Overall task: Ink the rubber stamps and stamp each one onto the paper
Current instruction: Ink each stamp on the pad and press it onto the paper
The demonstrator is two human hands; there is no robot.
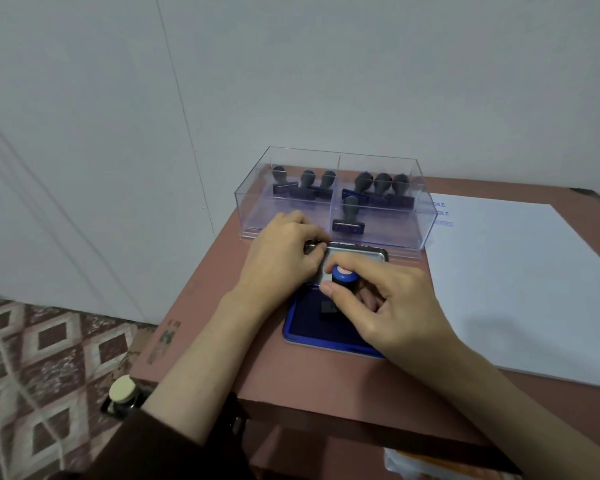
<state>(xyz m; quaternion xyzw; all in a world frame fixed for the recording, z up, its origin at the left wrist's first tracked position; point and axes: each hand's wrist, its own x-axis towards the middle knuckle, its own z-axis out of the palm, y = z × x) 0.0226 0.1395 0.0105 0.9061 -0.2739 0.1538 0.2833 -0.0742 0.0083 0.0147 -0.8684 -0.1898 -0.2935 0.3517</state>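
Right hand point(402, 306) pinches the stamp point(345, 277) down on the ink pad point(312, 329); left hand point(281, 251) grips the lid point(357, 254) (steadying it); I should press evenly, no rocking, then lift straight.

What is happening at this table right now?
A person is inking a rubber stamp. The right hand grips a blue-topped stamp and holds it down on the blue ink pad. The left hand holds the pad's open lid. Seven more stamps stand in a clear two-part box. The white paper on the right already shows three blue prints near its far corner.
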